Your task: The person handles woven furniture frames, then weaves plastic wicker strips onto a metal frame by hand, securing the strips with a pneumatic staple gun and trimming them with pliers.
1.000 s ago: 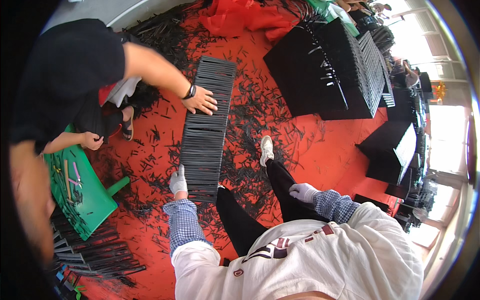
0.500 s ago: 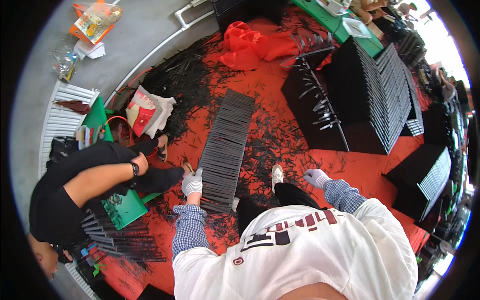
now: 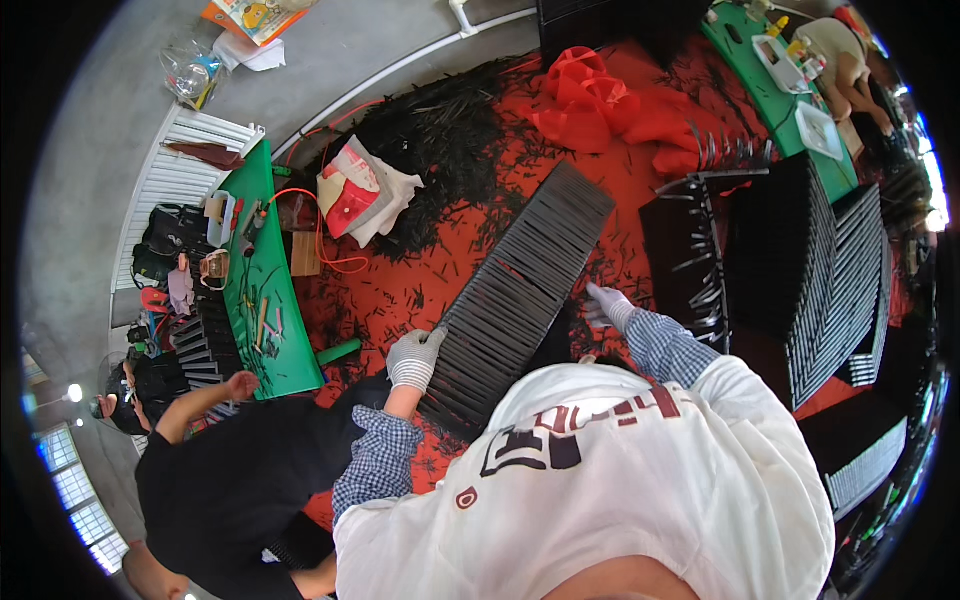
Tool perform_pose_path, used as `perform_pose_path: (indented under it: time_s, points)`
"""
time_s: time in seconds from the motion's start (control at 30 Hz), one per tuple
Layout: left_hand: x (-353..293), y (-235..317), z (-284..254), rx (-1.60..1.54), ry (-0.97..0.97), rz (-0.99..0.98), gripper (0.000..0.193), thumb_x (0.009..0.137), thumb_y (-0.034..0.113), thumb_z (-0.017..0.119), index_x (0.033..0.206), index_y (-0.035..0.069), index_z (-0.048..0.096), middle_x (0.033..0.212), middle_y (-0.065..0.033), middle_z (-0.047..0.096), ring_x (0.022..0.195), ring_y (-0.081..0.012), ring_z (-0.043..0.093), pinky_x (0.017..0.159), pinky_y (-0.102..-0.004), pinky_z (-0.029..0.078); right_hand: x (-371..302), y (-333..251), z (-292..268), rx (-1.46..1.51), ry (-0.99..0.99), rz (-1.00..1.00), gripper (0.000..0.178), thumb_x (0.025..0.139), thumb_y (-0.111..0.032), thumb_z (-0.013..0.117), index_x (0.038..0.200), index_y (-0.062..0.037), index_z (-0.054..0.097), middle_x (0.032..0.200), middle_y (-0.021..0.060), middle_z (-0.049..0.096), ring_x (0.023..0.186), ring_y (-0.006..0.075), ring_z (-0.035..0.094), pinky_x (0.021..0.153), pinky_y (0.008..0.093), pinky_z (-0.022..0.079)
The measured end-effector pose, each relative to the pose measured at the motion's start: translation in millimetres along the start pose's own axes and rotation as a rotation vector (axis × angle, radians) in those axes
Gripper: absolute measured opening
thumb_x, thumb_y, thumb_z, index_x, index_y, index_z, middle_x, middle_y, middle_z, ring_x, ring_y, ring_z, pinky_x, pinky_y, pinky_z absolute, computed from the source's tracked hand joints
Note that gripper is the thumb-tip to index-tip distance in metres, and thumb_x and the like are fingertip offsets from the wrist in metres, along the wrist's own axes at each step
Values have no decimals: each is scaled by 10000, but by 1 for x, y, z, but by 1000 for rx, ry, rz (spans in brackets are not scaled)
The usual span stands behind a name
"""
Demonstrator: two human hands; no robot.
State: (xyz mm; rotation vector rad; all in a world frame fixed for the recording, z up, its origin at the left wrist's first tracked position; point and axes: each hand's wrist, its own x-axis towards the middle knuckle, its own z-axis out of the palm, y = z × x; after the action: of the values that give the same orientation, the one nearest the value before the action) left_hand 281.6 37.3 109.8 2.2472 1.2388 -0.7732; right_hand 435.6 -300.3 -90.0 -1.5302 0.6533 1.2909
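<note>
Hands in gloves: left hand (image 3: 414, 358) grips near-left edge of long black slatted panel (image 3: 520, 290) on red floor mat (image 3: 420, 290); right hand (image 3: 610, 303) fingers spread at its right edge. Prob. stiff, awkward w/ length; hold both long sides.

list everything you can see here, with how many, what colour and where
Long ribbed panel of black slats: one, black, lying at a slant on the red floor covering, centre.
Red floor covering: one, red, under the work area.
Loose black slat offcuts: a heap, black, upper centre.
Stacks of black ribbed panels: several, black, right.
Crumpled red plastic bags: a bunch, red, top centre.
White and red cloth bag: one, left of the panel.
Green work table with small tools: one, green, left.
Second green table: one, green, top right.
Co-worker in black shirt: one, lower left.
Left hand: white-gloved, grip on the panel's left edge.
Right hand: white-gloved, at the panel's right edge.
</note>
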Motion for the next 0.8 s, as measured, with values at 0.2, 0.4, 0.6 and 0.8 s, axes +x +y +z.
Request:
perform_pose_path:
  time_s: [0.2, 0.4, 0.6, 0.8]
  points:
    - [30, 52, -52, 22, 125, 184, 552, 807, 563, 620, 1024, 65, 719, 952, -196, 697, 918, -366, 662, 816, -422, 508, 21, -107, 22, 794, -230, -83, 737, 881, -509, 641, 1401, -43, 406, 1403, 130, 486, 1275, 288, 464, 1035, 437, 397]
    - [76, 126, -112, -7, 342, 426, 443, 852, 457, 652, 938, 27, 717, 751, -172, 688, 726, -285, 688, 701, -368, 509, -15, -236, -1, 955, -223, -188, 631, 879, -415, 684, 1360, -83, 446, 1316, 106, 550, 1206, 280, 528, 1028, 440, 429]
    - [93, 291, -176, -94, 345, 555, 357, 910, 337, 631, 951, -11, 700, 656, -162, 644, 589, -201, 613, 613, -344, 477, -39, -350, -103, 958, -473, -570, 591, 915, -378, 642, 1378, -79, 430, 1384, 119, 497, 1250, 300, 495, 1046, 487, 408]
    - [130, 472, -206, -42, 429, 789, 384, 924, 371, 588, 903, 2, 692, 728, -238, 622, 639, -378, 598, 634, -439, 466, -45, -455, -215, 1171, -556, -650, 719, 879, -429, 666, 1441, -91, 370, 1414, 135, 469, 1326, 322, 420, 1108, 516, 329]
